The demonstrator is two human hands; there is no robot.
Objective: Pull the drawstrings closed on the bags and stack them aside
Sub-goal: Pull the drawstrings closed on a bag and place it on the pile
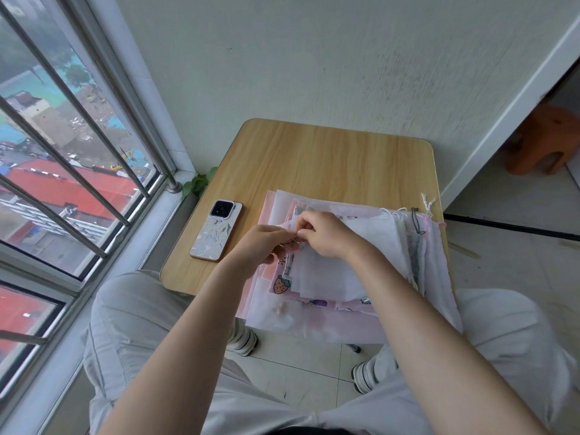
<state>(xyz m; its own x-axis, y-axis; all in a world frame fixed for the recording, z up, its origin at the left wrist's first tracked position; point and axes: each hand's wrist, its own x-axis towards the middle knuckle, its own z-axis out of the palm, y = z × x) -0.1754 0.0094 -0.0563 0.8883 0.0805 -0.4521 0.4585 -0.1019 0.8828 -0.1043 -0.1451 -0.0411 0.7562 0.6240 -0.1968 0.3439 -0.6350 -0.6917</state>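
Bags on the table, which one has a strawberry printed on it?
The pink printed bag low in the pile, showing its orange strawberry just below the left hand. The bags lying over it, like the white bag, are plain.

My hands hide whatever I pinch at the top white bag. My right forearm covers the pile's five o'clock corner. The orange stool at two o'clock is blurred.
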